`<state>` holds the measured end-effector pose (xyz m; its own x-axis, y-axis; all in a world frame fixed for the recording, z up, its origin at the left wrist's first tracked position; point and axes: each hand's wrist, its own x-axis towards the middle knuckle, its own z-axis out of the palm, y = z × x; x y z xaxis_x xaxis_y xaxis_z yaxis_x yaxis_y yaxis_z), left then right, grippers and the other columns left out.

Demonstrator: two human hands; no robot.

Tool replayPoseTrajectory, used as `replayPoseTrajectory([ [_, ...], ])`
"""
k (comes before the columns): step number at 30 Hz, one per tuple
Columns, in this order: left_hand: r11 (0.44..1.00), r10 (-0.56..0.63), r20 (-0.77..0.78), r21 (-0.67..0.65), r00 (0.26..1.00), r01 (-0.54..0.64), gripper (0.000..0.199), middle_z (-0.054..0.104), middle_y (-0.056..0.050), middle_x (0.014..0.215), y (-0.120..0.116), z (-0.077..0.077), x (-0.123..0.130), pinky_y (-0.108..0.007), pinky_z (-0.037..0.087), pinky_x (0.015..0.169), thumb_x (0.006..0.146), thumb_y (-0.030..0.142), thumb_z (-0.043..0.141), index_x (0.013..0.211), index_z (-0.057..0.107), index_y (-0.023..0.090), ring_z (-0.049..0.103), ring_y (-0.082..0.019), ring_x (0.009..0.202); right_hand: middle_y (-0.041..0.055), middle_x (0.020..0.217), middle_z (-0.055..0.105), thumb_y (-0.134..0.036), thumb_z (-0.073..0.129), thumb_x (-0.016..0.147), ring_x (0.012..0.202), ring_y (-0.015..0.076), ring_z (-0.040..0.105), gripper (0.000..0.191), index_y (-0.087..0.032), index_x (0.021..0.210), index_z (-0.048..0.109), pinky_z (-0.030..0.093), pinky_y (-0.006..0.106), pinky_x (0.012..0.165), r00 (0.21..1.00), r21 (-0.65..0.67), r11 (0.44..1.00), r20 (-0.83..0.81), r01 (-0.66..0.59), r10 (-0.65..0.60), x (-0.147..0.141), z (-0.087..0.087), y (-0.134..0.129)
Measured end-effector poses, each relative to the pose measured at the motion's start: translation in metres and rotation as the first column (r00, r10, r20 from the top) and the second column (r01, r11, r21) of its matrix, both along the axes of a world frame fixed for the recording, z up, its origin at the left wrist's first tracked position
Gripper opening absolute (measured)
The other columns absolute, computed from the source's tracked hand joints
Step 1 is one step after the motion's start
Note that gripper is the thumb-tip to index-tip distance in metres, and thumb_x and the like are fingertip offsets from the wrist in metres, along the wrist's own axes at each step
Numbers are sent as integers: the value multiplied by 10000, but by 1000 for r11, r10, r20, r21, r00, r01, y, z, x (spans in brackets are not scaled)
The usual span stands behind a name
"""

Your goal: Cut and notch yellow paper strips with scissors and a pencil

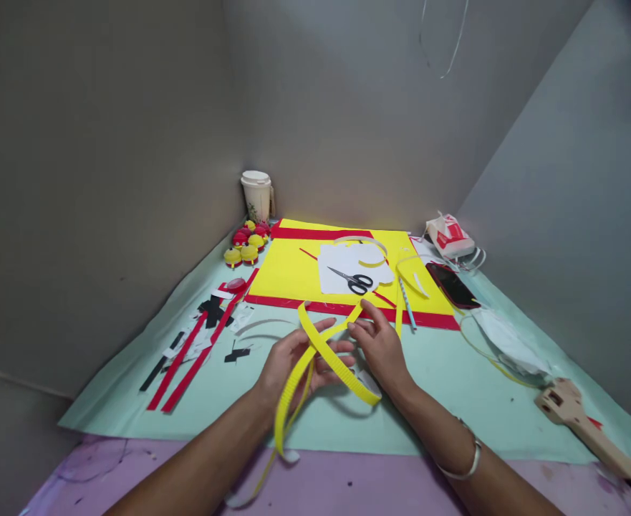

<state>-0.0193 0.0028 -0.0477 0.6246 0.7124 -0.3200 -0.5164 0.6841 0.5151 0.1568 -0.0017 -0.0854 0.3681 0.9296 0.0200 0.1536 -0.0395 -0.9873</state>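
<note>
A long yellow corrugated paper strip [319, 344] curls and crosses over itself between my hands, its tail hanging past the near table edge. My left hand [294, 358] has the strip across its palm and fingers, the fingers partly bent around it. With thumb and forefinger, my right hand [379, 344] pinches one end of the strip. Black-handled scissors [359, 284] lie beyond my hands on white paper [332, 261], which rests on a yellow and red sheet [283, 269].
Red strips [191, 373] and black scraps [215, 313] lie left. Several red-yellow round pieces [249, 253] sit near a lidded cup [256, 193]. On the right are a blue-white pencil [407, 304], phone [453, 285], crumpled packet [449, 236], white mask-like item [508, 340] and glue gun [584, 423].
</note>
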Motion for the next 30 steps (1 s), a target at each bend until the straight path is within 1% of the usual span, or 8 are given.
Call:
replayPoseTrajectory([
  [5,999,-25,57,30,998,24,511,719,-151,985,3,0,-7,-450,543,793,795,238,521,1295,534,136,718,-301,854,101,995,719,-426,634,805,935,250,675,673,-130,1388,472,509,384,883,998,30,998,-1,60,-60,1,5,-3],
  [12,995,-69,42,80,997,66,377,702,-208,1049,7,5,-13,-515,515,877,796,342,562,1056,661,87,660,-391,1042,90,944,703,-419,667,781,957,261,658,658,-141,1350,489,499,397,896,984,58,986,-96,158,-152,7,5,0],
  [15,994,-55,-38,91,998,58,192,717,-173,974,7,4,-10,-448,538,856,815,250,588,897,674,99,693,-341,973,98,977,702,-390,689,759,952,258,656,644,-154,1325,494,498,405,891,975,77,983,-158,169,-155,9,1,3],
  [17,994,-29,-115,102,993,41,105,723,-149,903,6,1,-7,-399,560,796,819,188,593,807,653,103,720,-293,858,121,1113,674,-368,706,739,994,251,646,632,-170,1303,500,493,402,907,969,106,980,-200,168,-145,8,0,5],
  [20,991,-25,-247,124,969,58,122,723,-168,868,4,-4,-2,-357,574,719,834,160,570,741,611,94,723,-251,733,130,1273,596,-347,725,714,1034,232,640,668,-202,1313,466,494,383,919,958,157,975,-265,156,-111,5,2,5],
  [22,985,-50,-322,141,945,101,152,723,-180,866,1,-4,1,-332,575,678,854,171,549,729,590,95,717,-230,689,109,1215,627,-338,736,706,990,221,657,708,-214,1334,435,506,375,895,950,163,977,-303,134,-80,3,3,5],
  [26,959,-103,-433,197,895,205,159,727,-173,882,-1,-4,1,-306,571,652,877,224,566,804,604,88,705,-199,669,24,938,700,-298,762,696,889,209,682,701,-218,1320,453,526,350,836,929,104,993,-370,47,-5,2,0,5],
  [30,933,-159,-481,212,862,291,215,727,-166,914,-1,-7,-1,-297,563,733,869,297,628,862,617,82,706,-182,740,8,824,712,-311,766,701,814,202,696,476,-201,1128,586,549,310,754,905,32,998,-421,-57,65,4,-4,7],
])
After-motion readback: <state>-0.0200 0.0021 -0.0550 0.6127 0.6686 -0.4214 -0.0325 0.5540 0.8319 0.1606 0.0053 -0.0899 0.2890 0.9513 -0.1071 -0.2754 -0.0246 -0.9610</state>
